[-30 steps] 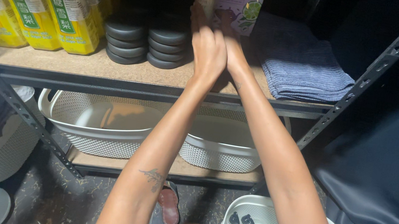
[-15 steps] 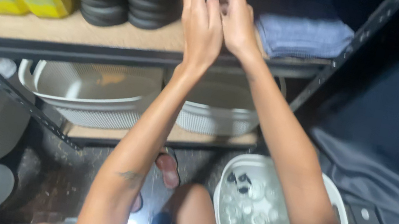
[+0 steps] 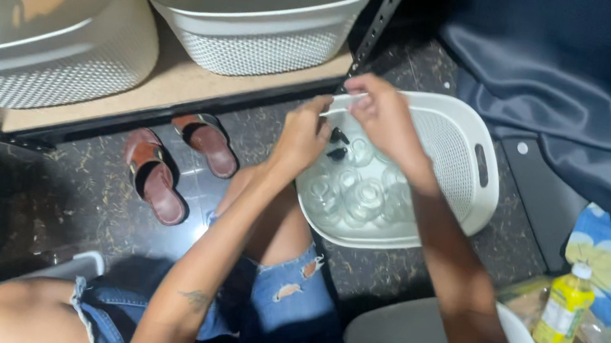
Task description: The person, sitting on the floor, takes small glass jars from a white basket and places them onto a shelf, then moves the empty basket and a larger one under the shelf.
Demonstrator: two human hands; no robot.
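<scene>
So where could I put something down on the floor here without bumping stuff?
There is bare dark floor left of the brown sandals, in front of the shelf. The white basket is crowded with clear cups, and both hands, left and right, hover over it.

both arms reached forward and down, the left hand and right hand close together, fingers curled in a pinch.
</scene>
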